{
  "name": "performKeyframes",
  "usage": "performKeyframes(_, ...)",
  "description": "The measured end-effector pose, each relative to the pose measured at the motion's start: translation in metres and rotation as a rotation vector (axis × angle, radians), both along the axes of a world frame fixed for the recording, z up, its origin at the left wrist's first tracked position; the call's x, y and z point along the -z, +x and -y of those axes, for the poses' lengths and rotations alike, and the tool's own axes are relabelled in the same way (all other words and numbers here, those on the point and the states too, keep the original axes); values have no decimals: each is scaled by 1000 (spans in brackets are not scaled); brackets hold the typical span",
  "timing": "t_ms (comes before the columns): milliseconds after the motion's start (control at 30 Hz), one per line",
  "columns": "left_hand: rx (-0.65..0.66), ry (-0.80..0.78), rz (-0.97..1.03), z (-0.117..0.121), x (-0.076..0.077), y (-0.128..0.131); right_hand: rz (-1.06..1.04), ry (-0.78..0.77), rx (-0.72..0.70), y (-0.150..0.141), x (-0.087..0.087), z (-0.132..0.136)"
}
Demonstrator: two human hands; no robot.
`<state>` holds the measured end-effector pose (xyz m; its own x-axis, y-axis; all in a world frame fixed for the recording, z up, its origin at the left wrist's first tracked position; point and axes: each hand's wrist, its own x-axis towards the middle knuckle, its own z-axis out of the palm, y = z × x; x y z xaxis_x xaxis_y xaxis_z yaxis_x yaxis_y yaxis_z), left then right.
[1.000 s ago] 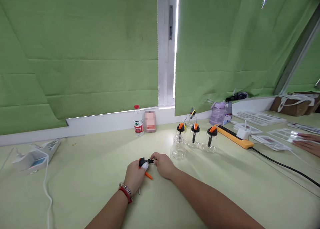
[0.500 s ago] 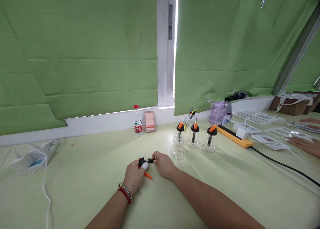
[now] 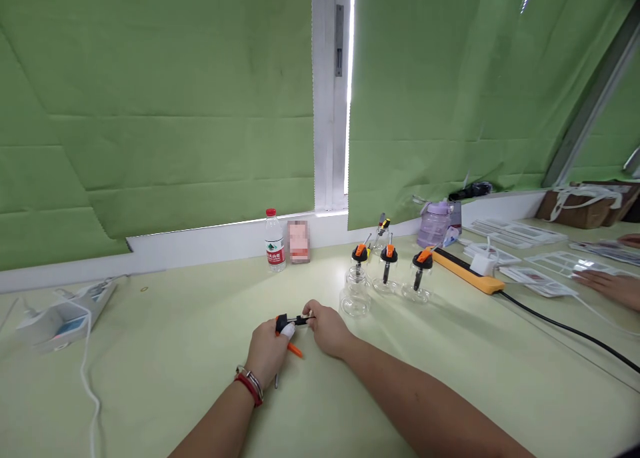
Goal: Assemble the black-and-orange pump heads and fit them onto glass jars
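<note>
My left hand [image 3: 267, 355] is closed round a small black and orange cap piece [image 3: 283, 323], its thumb wearing a white cover. My right hand [image 3: 326, 329] pinches the thin black stem [image 3: 301, 321] sticking out of that piece. Both hands rest low over the pale green table [image 3: 175, 338]. An orange part [image 3: 295, 351] pokes out under my left hand, and a thin metal pin [image 3: 277, 381] lies by my wrist. Three small clear bottles with black and orange tops [image 3: 385, 271] stand just beyond my right hand.
A water bottle [image 3: 272, 241] and a pink box [image 3: 298, 242] stand by the wall. A purple jug [image 3: 434, 225], a yellow power strip [image 3: 465, 271] with black cable, and cards lie at right, where another person's hand [image 3: 607, 286] rests. A white device [image 3: 60, 318] with cord sits left.
My hands keep the same grip on the piece. The view has drifted slightly, and the other person's hand at the right has shifted a little.
</note>
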<state>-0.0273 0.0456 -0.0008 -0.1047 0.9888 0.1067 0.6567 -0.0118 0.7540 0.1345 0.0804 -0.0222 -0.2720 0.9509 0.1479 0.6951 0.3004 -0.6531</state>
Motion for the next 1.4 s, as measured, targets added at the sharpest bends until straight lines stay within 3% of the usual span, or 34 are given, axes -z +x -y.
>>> performKeyframes(400,18,6,-57,-2,2,0,47,7,6,-1,-6,3)
performKeyframes(700,-9,-28,-69,-1,-1,-2,87,19,96,-3,-3,7)
performKeyframes(900,-24,-62,-62,-7,-2,-13,135,20,50,-3,-8,7)
performKeyframes(1033,-77,-58,-172,-11,-3,-16,167,7,31,-3,-10,6)
performKeyframes(1400,-167,-135,-215,-21,-3,-34,-18,-69,30,13,-12,-6)
